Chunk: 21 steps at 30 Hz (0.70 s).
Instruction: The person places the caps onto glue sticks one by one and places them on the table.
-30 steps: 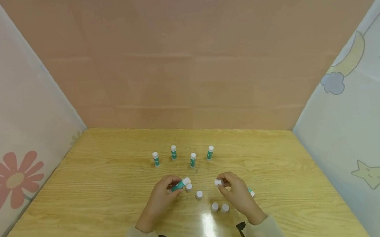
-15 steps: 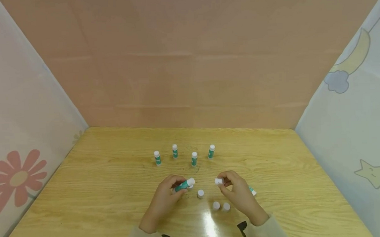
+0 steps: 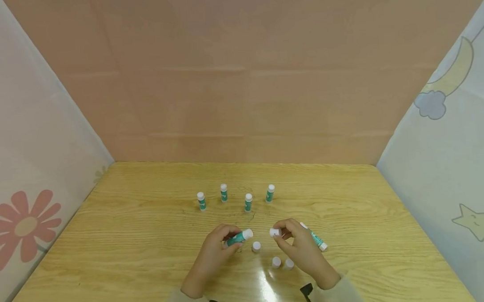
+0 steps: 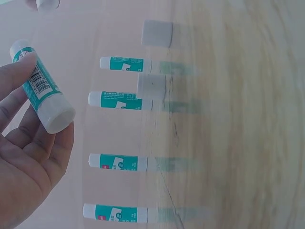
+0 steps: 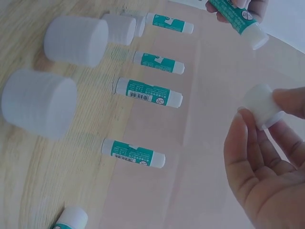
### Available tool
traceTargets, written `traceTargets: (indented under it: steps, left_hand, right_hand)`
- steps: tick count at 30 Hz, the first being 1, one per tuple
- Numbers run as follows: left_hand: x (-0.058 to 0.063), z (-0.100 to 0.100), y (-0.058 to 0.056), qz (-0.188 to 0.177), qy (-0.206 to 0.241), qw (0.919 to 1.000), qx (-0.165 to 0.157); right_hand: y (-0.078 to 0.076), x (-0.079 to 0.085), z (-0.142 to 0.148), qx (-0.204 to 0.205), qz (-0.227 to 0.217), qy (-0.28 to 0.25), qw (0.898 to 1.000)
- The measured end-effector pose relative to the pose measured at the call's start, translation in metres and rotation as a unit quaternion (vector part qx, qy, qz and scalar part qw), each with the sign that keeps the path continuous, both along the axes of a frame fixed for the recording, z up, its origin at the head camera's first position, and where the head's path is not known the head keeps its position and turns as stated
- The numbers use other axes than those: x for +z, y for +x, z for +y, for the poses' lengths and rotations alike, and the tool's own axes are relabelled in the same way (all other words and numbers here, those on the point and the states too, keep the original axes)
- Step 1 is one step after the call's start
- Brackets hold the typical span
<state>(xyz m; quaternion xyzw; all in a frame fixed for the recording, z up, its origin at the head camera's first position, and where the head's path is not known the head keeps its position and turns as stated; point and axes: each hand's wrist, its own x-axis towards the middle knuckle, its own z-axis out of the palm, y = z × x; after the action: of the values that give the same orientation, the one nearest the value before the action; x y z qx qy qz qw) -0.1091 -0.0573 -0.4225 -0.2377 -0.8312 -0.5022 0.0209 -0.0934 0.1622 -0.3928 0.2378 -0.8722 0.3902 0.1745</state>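
My left hand (image 3: 214, 250) grips a green and white glue stick (image 3: 238, 238), tilted with its white end toward the right. In the left wrist view, the thumb lies across that glue stick (image 4: 40, 86) and its barcode shows. My right hand (image 3: 303, 249) pinches a small white cap (image 3: 275, 232) between thumb and fingers, a short gap from the glue stick's end. The right wrist view shows this cap (image 5: 261, 106) raised off the table. One more glue stick (image 3: 315, 237) lies on its side just right of my right hand, partly behind it.
Several glue sticks (image 3: 248, 202) stand upright farther back on the wooden table (image 3: 149, 243). Loose white caps stand nearer: one cap (image 3: 256, 246) between the hands, two others, a left cap (image 3: 276, 262) and a right cap (image 3: 289, 264), in front. A brown backdrop (image 3: 240, 102) rises behind.
My left hand has shifted right with the glue stick, now covering a loose cap. My right hand has edged left with its cap, showing more of the lying glue stick.
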Motion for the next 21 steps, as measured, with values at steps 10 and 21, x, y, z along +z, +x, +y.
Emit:
traceTargets:
  steps: [10,21]
  left_hand:
    - [0.0012,0.0037,0.0007,0.003,0.005,1.0000,-0.001]
    - [0.0030,0.0054,0.0029,-0.006,0.003,1.0000,0.000]
  right_hand:
    - [-0.0020,-0.0039,-0.0022,0.023,0.016,-0.004,1.000]
    - [-0.0007,-0.0039,-0.0058,0.031,0.004,-0.010,0.999]
